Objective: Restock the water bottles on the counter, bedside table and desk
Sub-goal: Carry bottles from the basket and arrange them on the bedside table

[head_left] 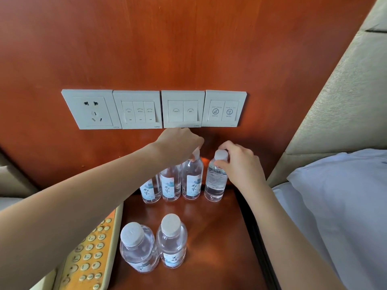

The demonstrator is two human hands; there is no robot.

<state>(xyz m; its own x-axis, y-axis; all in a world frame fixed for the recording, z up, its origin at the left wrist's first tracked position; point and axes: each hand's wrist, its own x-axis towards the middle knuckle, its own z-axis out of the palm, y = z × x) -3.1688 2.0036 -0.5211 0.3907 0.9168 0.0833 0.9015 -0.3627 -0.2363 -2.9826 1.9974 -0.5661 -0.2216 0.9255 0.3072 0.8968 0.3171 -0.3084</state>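
Water bottles: six upright on bedside table, four at back, two in front. Left hand grips third bottle by cap; right hand pinches rightmost bottle at cap. Step: prob. straightening the row. Next: twist rightmost so label faces fwd, then let go.

2 bare forearms, bare left hand and right hand.

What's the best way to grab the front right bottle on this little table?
Probably by the neck just under its white cap, from above. The front right bottle stands upright with its top free, and the other front bottle stands close on its left, leaving little room for fingers there.
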